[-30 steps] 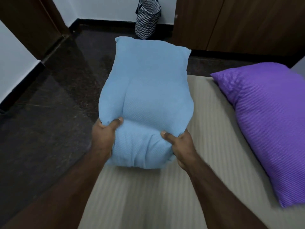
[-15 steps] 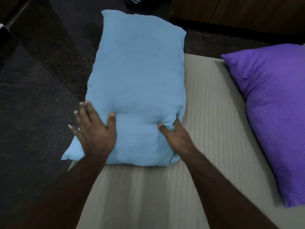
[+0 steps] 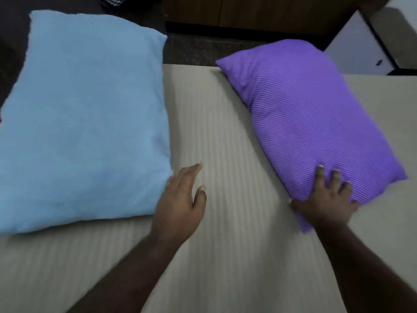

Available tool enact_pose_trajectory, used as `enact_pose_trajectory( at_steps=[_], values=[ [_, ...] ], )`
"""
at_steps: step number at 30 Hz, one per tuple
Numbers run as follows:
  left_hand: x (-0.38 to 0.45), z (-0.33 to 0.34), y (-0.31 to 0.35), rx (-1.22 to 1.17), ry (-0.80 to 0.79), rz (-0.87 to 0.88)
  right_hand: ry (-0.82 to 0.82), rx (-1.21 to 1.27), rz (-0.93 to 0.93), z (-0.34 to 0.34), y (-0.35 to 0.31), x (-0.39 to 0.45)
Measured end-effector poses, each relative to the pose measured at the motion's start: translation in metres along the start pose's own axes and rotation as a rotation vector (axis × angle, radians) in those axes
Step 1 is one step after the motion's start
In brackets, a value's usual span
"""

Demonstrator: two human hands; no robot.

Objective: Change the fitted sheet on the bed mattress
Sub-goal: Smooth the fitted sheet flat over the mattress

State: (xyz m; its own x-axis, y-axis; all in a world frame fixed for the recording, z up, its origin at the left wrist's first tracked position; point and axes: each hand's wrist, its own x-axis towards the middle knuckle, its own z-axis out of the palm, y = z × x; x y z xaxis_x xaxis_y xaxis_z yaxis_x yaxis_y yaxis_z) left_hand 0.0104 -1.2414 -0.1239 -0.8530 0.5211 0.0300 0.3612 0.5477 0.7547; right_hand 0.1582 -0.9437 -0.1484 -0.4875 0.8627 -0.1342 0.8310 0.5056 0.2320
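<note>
**Two pillows on a striped sheet, one under each reach**

While the left hand (image 3: 180,206) lies flat with its fingers (image 3: 189,175) straight and holding nothing, the right hand (image 3: 327,204) presses on the near end of the purple pillow (image 3: 309,114), its fingers (image 3: 320,177) spread over the ribbed cover. Whether the right thumb hooks under the pillow's edge cannot be told, as that part is hidden.

The fitted sheet (image 3: 221,136), beige with fine lengthwise stripes, covers the mattress beneath both hands and runs away from the fingertips toward the far edge of the bed. It fills the gap between the two pillows and passes under each of them.

Just to the outer side of the left fingers, the blue pillow (image 3: 85,123) lies on the sheet, its near right corner touching or almost touching the edge of that hand. Its far end reaches past the edge of the mattress, over the dark floor (image 3: 194,48).

The purple pillow stretches away from the right fingers at a slant, its far corner near the edge of the bed.

Beyond both sets of fingertips, past the floor, stands a dark wooden cabinet (image 3: 259,12).
</note>
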Motion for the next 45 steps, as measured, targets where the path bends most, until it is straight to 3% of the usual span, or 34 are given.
enact_pose_trajectory(
  at_steps=[3, 6, 8, 11, 13, 15, 17, 19, 21, 22, 24, 30, 38, 45],
  values=[
    [-0.013, 0.042, 0.038, -0.109, -0.111, -0.189, 0.099, 0.067, -0.15, 0.02, 0.029, 0.012],
    [-0.011, 0.081, 0.079, -0.332, -0.169, -0.434, 0.201, 0.453, -0.196, 0.002, 0.025, 0.005],
    [0.001, 0.095, 0.102, -0.639, -0.145, -0.646, 0.316, 0.731, -0.392, -0.01, 0.013, -0.029],
    [0.02, 0.102, 0.104, -0.978, -0.109, -0.818, 0.061, 0.933, -0.713, -0.021, 0.004, -0.088],
    [0.02, 0.102, 0.086, -1.048, -0.188, -0.777, -0.034, 1.001, -0.699, -0.025, 0.021, -0.09],
    [0.012, 0.103, 0.071, -0.895, -0.244, -0.732, 0.051, 1.118, -0.438, -0.017, 0.051, -0.055],
    [0.008, 0.108, 0.067, -0.818, -0.239, -0.754, 0.097, 1.02, -0.138, -0.002, 0.084, -0.007],
    [0.01, 0.116, 0.076, -0.813, -0.213, -0.722, -0.176, 0.919, 0.083, 0.01, 0.107, 0.028],
    [0.019, 0.122, 0.081, -0.832, -0.179, -0.705, -0.579, 1.153, 0.17, 0.016, 0.107, 0.04],
    [0.023, 0.124, 0.085, -0.841, -0.165, -0.706, -0.702, 1.298, 0.176, 0.02, 0.103, 0.043],
    [0.031, 0.123, 0.09, -0.827, -0.131, -0.722, -0.768, 1.468, 0.151, 0.017, 0.096, 0.048],
    [0.031, 0.096, 0.11, -0.75, 0.131, -0.527, -0.567, 1.759, 0.028, 0.003, 0.068, 0.016],
    [-0.058, -0.03, 0.078, -0.71, 0.305, -0.393, -0.474, 1.726, -0.142, -0.043, 0.011, -0.121],
    [-0.177, -0.167, -0.038, -0.57, 0.36, -0.418, -0.402, 1.602, -0.298, -0.066, -0.075, -0.29]
  ],
)
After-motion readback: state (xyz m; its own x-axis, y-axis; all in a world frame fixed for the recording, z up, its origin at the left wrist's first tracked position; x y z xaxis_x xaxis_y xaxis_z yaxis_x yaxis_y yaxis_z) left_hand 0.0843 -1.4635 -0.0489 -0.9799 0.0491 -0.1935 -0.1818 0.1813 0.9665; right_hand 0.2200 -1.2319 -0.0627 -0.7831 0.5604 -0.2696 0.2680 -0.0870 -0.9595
